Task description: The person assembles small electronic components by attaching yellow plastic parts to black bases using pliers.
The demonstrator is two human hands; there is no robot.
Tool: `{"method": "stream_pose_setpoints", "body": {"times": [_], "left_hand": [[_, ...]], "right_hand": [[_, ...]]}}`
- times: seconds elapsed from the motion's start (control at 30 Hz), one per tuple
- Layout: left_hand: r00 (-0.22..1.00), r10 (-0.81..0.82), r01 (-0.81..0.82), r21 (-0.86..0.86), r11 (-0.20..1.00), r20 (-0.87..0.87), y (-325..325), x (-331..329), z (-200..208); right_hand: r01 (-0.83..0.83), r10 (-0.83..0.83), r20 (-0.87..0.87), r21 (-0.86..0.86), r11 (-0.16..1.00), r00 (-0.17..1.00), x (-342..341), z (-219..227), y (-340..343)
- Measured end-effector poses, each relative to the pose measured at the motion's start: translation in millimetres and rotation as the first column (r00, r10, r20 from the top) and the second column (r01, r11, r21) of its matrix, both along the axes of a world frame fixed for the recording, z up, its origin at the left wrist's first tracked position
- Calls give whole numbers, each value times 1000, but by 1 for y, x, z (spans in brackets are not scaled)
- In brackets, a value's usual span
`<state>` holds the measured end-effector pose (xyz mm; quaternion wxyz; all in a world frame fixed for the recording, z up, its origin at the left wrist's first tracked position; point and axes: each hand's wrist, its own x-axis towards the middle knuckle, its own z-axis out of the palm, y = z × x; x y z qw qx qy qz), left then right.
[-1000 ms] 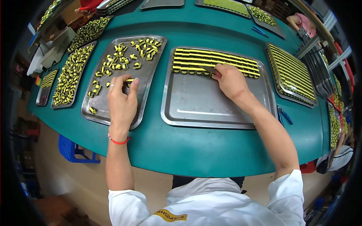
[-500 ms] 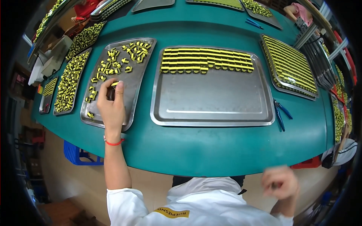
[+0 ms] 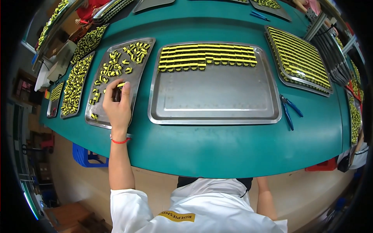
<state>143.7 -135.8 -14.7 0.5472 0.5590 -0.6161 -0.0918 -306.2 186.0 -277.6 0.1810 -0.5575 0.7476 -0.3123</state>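
My left hand (image 3: 117,105) is over the metal tray of loose parts, thumb and fingers closed on a small yellow-and-black part (image 3: 121,84). Several similar loose parts (image 3: 112,68) are scattered over this left tray (image 3: 134,83). In front of me lies a larger metal tray (image 3: 213,91) with rows of the same parts (image 3: 206,56) lined up along its far side; the nearest row is shorter, at the left. My right forearm (image 3: 264,198) comes up to the table's front edge, and the hand is hidden beneath it.
Blue-handled pliers (image 3: 289,110) lie right of the middle tray. Stacked trays of aligned parts (image 3: 299,58) stand at the far right. More trays of loose parts (image 3: 75,87) sit at the left. A blue stool (image 3: 87,157) is below the table; a person in red (image 3: 87,13) is across it.
My right hand has moved from the lower right in toward my body, out of sight under the table edge. My left hand stays at the left tray with the part. The view has shifted slightly.
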Motion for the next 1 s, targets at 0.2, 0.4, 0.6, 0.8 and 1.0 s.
{"method": "stream_pose_setpoints", "body": {"times": [0.2,0.4,0.6,0.8,1.0], "left_hand": [[986,-141,137,47,989,93,8,-24,22],[644,-608,605,176,776,464,-12,-110,51],[503,-619,548,332,768,603,-59,-149,25],[461,-658,501,437,747,595,-62,-160,17],[522,-615,504,368,781,591,-52,-157,21]], "right_hand": [[18,-15,-29,97,995,999,-29,0,-79],[66,-53,-70,197,978,996,-28,-14,-43],[84,-57,-110,257,963,992,-21,-27,3],[114,-69,-147,328,938,987,-28,-49,3],[166,-177,142,83,983,974,-19,-32,5]]}}
